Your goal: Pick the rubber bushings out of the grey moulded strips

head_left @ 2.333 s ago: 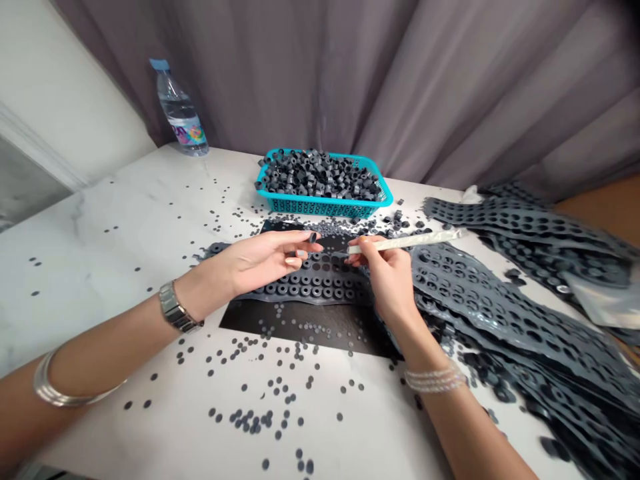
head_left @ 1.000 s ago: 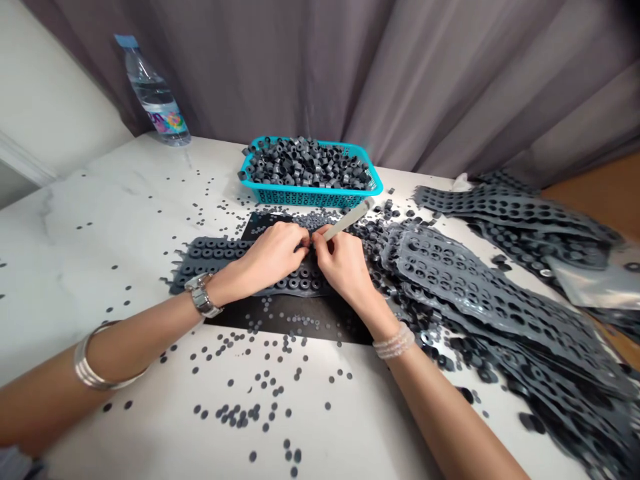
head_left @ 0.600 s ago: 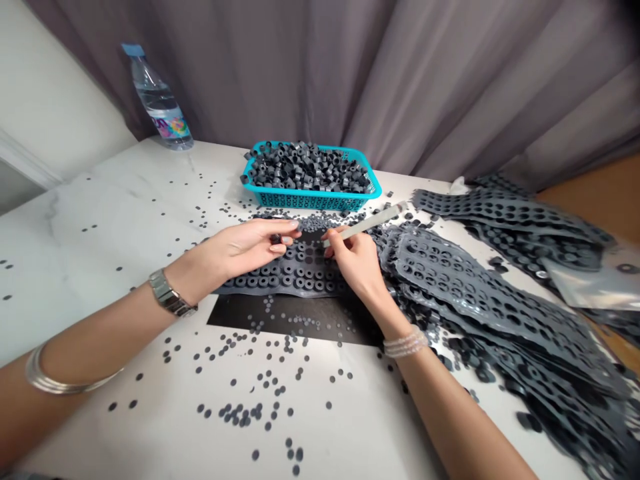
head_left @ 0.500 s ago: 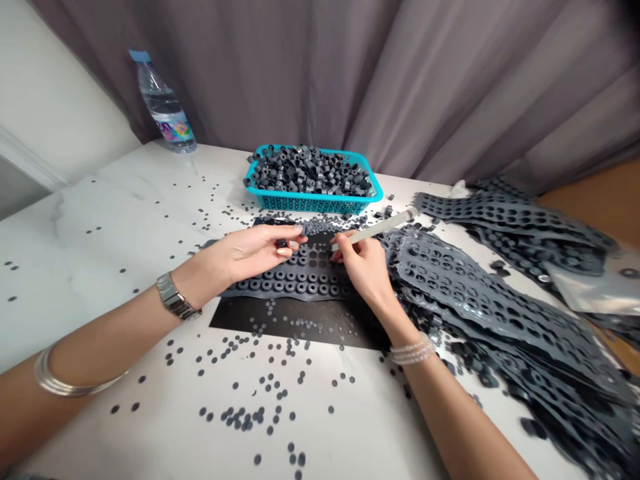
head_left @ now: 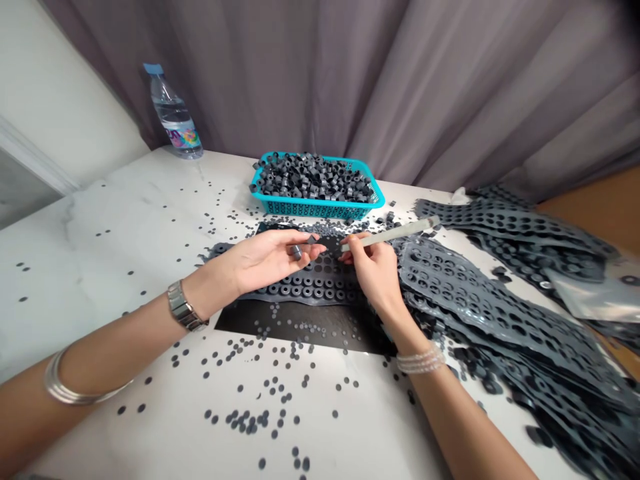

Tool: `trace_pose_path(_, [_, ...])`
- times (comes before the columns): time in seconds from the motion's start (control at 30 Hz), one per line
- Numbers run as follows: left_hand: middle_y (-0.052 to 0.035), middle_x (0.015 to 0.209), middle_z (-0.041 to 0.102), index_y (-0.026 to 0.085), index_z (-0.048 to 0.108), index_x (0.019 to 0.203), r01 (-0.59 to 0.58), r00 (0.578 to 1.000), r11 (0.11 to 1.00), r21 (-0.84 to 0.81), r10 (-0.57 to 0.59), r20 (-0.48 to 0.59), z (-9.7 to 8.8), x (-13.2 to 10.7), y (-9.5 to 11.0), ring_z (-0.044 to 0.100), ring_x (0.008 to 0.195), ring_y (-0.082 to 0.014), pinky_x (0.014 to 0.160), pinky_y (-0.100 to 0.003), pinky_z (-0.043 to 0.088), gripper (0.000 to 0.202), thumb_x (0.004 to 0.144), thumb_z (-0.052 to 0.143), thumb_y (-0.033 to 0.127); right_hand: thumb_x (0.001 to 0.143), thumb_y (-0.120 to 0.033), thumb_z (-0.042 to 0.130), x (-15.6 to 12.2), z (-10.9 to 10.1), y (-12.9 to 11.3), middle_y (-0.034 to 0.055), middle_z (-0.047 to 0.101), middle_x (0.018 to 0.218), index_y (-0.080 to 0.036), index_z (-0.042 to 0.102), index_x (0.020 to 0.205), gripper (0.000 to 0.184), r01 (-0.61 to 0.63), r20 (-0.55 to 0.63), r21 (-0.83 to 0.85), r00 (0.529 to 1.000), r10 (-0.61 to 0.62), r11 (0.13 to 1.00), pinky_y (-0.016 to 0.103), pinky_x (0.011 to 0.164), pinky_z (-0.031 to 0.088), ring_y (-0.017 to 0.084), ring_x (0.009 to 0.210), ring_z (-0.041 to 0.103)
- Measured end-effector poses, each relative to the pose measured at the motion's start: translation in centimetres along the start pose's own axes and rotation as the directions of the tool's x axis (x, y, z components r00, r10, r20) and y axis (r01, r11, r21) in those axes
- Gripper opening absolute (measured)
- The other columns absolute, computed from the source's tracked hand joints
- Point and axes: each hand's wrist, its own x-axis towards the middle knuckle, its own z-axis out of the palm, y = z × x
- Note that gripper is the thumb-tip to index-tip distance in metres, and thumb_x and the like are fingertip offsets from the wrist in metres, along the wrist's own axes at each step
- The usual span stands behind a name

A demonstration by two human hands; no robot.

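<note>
My left hand (head_left: 260, 260) hovers palm-up over a grey rubber sheet (head_left: 305, 288) that bears rows of small rings, and it pinches a small dark rubber ring (head_left: 297, 251) between its fingers. My right hand (head_left: 373, 270) sits just beside it, above the sheet's right end. Its fingers hold a slim cream-coloured rod (head_left: 390, 235) that points away to the right. The hands are apart, and the sheet's middle lies partly hidden beneath them.
A black mat (head_left: 300, 330) lies under the sheet on a white marble table (head_left: 125, 227) strewn with small dark discs. Behind stand a turquoise plastic basket (head_left: 317, 213) full of rubber rings and a water bottle (head_left: 175, 113). Perforated grey sheets (head_left: 505, 320) are piled at right.
My hands, close together over the sheet a second ago, have moved apart. The rod now tilts further right, and the view has shifted slightly.
</note>
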Motion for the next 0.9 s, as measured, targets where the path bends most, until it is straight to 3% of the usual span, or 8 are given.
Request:
trace_pose_path(0.13, [-0.019,0.089,0.066,0.002,0.065,0.084,-0.004,1.0,1.0,-0.022,0.004,-0.006,-0.2,0.0,0.0,0.067,0.084,-0.0217,0.065,-0.024,0.058,0.018,0.073,0.052,0.004,0.088,-0.038,0.048,-0.5,0.4,-1.0,0.0021,0.065,0.062,-0.018,0.065,0.076,0.028,-0.01,0.062,0.073,0.998,0.006,0.997,0.028,0.063,0.047,0.018,0.06,0.062])
trace_pose_path(0.27, [-0.0213,0.095,0.067,-0.004,0.066,0.093,-0.074,0.997,0.996,0.046,0.074,-0.001,-0.2,0.2,-0.2,0.067,0.084,-0.0218,0.073,-0.026,0.06,0.024,0.077,0.051,0.006,0.088,-0.037,0.049,-0.8,0.9,-0.9,0.002,0.066,0.063,-0.019,0.065,0.077,0.027,-0.021,0.16,0.034,0.987,0.016,0.999,0.028,0.062,0.046,0.018,0.06,0.062])
trace_pose_path(0.4, [-0.0289,0.109,0.066,-0.011,0.062,0.103,-0.099,0.995,0.993,0.057,0.1,-0.013,0.3,0.2,-0.5,0.068,0.095,-0.0253,0.087,-0.03,0.059,0.031,0.078,0.049,0.001,0.089,-0.037,0.049,-0.9,1.0,-0.5,0.0018,0.066,0.063,-0.02,0.063,0.075,0.026,-0.008,0.172,0.003,0.985,0.007,1.0,0.028,0.061,0.046,0.018,0.061,0.063])
trace_pose_path(0.53, [-0.0303,0.114,0.064,-0.012,0.062,0.108,-0.095,0.995,0.995,0.029,0.095,-0.02,0.1,0.3,-0.7,0.065,0.108,-0.0302,0.094,-0.035,0.057,0.034,0.081,0.046,0.001,0.089,-0.038,0.049,-1.0,1.0,-0.3,0.0014,0.066,0.064,-0.02,0.062,0.075,0.026,-0.002,0.162,0.01,0.987,0.0,1.0,0.028,0.062,0.047,0.018,0.061,0.062])
trace_pose_path(0.67, [-0.0266,0.109,0.067,-0.009,0.066,0.101,-0.104,0.993,0.993,0.062,0.101,0.057,0.0,0.3,-0.7,0.066,0.105,-0.0258,0.097,-0.032,0.055,0.026,0.082,0.05,0.0,0.089,-0.038,0.049,-1.1,1.1,-0.4,0.0011,0.065,0.063,-0.021,0.062,0.075,0.026,-0.011,0.157,0.013,0.988,0.008,1.0,0.029,0.063,0.047,0.018,0.062,0.062])
trace_pose_path(0.9, [-0.015,0.097,0.071,0.001,0.073,0.089,-0.066,0.987,0.993,0.099,0.05,0.153,0.5,-0.2,-0.9,0.066,0.09,-0.0148,0.089,-0.022,0.055,0.019,0.084,0.054,0.001,0.089,-0.038,0.048,-1.2,1.2,-0.7,0.0016,0.066,0.065,-0.02,0.064,0.076,0.027,-0.003,0.153,0.023,0.988,0.0,1.0,0.027,0.062,0.046,0.018,0.062,0.062])
